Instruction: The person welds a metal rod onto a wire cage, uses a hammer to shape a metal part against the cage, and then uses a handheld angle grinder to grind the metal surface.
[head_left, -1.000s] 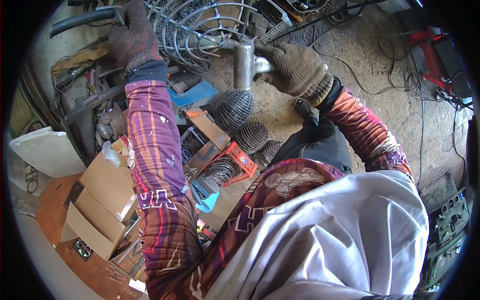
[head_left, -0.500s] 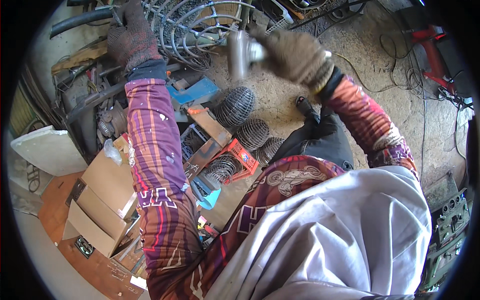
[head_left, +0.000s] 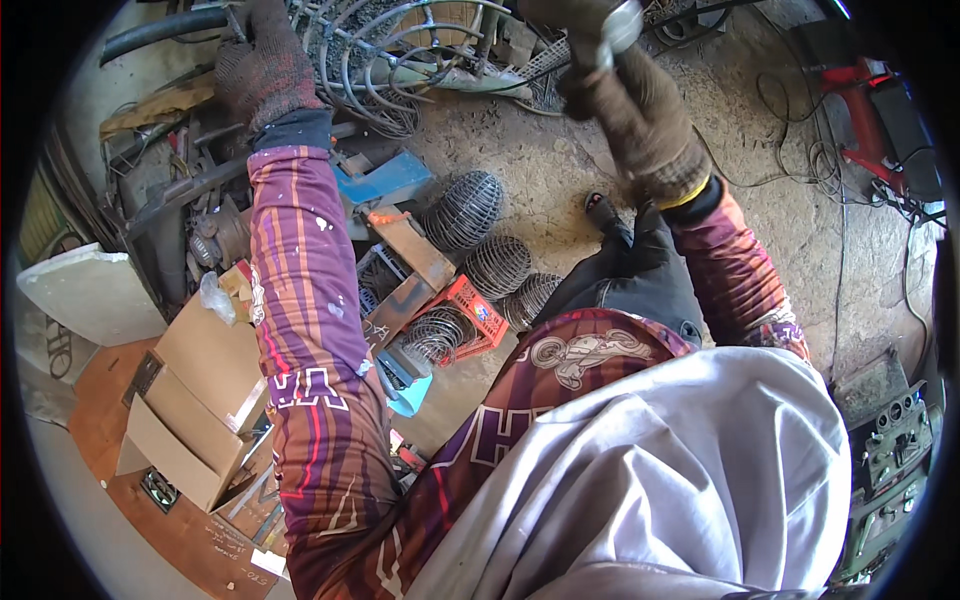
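At the upper left, my left hand point(head_left: 265, 75), in a dark knit glove with red, is closed beside a wire cage of bent metal rings point(head_left: 420, 45). A thin grey metal piece point(head_left: 236, 24) shows at its fingers; what the hand grips is mostly hidden. To the right of the cage my right hand point(head_left: 640, 120), in a brown knit glove, is raised and closed around a hammer. Motion blurs the shiny hammer head point(head_left: 621, 28), which is near the top edge, clear of the cage.
Several round wire cages point(head_left: 463, 210) lie on the floor below, near a red plastic crate point(head_left: 478, 312). An open cardboard box point(head_left: 205, 375) stands at left. My sandalled foot point(head_left: 600, 210) is on the concrete floor. Cables point(head_left: 820, 160) and a red machine point(head_left: 855, 115) are at right.
My right hand has lifted the hammer up and to the right, away from the cage. My left hand has stayed in nearly the same place.
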